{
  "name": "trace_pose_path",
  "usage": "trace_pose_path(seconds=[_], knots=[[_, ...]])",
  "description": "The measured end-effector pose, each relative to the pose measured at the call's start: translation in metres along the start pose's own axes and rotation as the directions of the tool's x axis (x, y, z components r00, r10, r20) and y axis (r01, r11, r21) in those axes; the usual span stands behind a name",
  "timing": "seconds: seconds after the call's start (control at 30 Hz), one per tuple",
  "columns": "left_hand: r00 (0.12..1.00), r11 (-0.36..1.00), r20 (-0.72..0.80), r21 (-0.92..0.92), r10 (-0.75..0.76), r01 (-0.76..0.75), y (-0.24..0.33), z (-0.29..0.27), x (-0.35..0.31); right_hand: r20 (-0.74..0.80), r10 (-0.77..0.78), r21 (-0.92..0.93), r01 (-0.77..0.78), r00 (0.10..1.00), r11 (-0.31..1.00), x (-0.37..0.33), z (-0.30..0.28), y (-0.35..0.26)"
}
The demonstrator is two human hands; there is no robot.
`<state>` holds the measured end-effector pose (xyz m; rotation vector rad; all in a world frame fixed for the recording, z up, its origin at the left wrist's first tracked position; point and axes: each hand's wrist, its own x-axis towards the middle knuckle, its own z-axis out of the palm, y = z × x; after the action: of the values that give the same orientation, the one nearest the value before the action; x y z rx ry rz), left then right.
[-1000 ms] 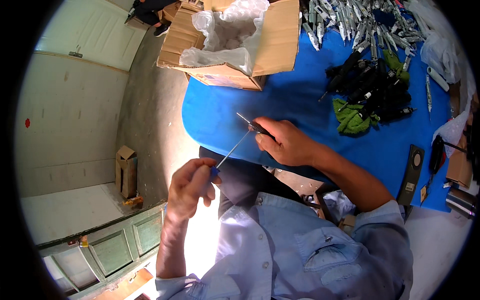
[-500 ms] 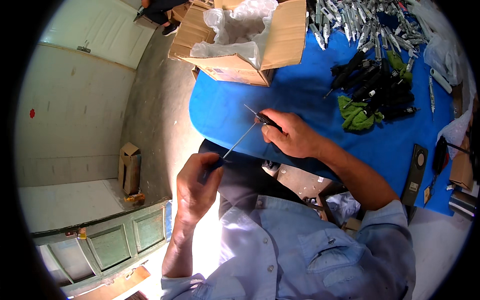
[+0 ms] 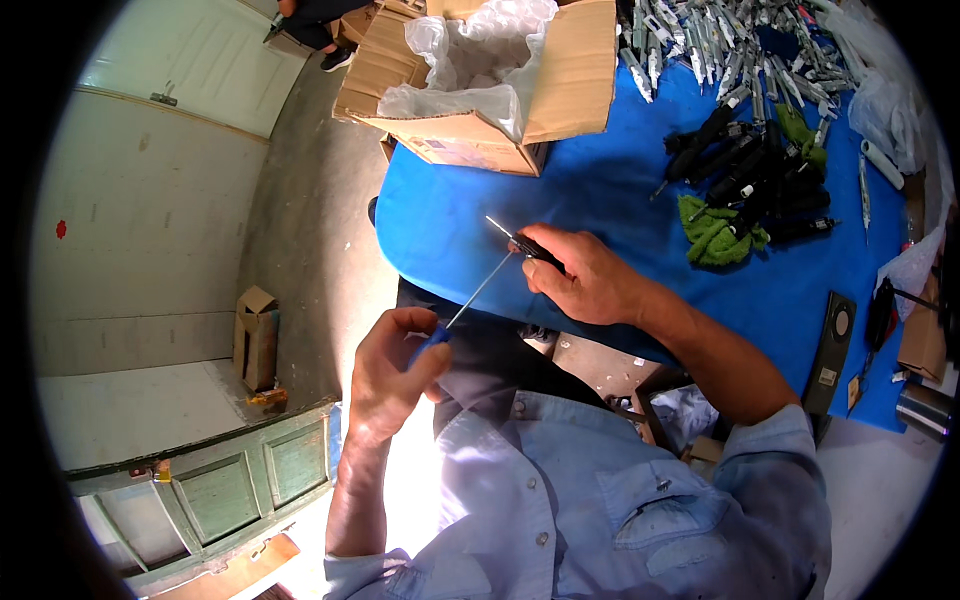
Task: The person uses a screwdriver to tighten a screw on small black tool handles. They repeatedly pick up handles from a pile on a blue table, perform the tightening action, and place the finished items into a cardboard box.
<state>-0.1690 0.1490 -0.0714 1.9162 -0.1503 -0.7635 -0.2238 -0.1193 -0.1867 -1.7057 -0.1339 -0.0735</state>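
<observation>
Your left hand (image 3: 388,372), centre-left, curls round a blue-handled screwdriver (image 3: 432,343) whose tip seems to meet the black tool (image 3: 541,256) your right hand (image 3: 592,278) pinches mid-frame, apparently unfinished; black-bodied tools (image 3: 748,168) and grey pieces (image 3: 697,42) on the bench (image 3: 430,225), upper right, done-or-not unclear.

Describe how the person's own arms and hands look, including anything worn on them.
The left hand and right hand are gloveless. Both forearms are uncovered, with no watch or bracelet visible. The left sleeve and right sleeve are light blue, part of a button-front shirt, and end near the elbows.
</observation>
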Motion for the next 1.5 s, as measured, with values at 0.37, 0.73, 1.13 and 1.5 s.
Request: trace_pose_path(seconds=[0.37,0.73,1.13,1.5], knots=[[0.967,0.946,-0.041,0.222,0.251,-0.236,-0.018,0.009,-0.006,-0.074,0.029,0.075,-0.024,0.997,0.997,0.003,0.005,-0.004],[0.999,0.999,-0.036,0.015,0.029,-0.028,-0.011,0.002,0.000,-0.028,0.047,0.057,-0.045,0.999,0.997,0.004,0.003,-0.006],[0.998,0.997,-0.036,-0.057,0.056,-0.058,-0.015,0.008,-0.004,0.009,0.027,-0.001,-0.027,1.000,1.000,0.004,0.000,-0.002],[0.981,0.977,-0.099,0.153,0.165,-0.149,-0.016,0.017,-0.005,0.005,0.056,0.059,-0.056,0.998,0.997,0.004,0.000,-0.002]])
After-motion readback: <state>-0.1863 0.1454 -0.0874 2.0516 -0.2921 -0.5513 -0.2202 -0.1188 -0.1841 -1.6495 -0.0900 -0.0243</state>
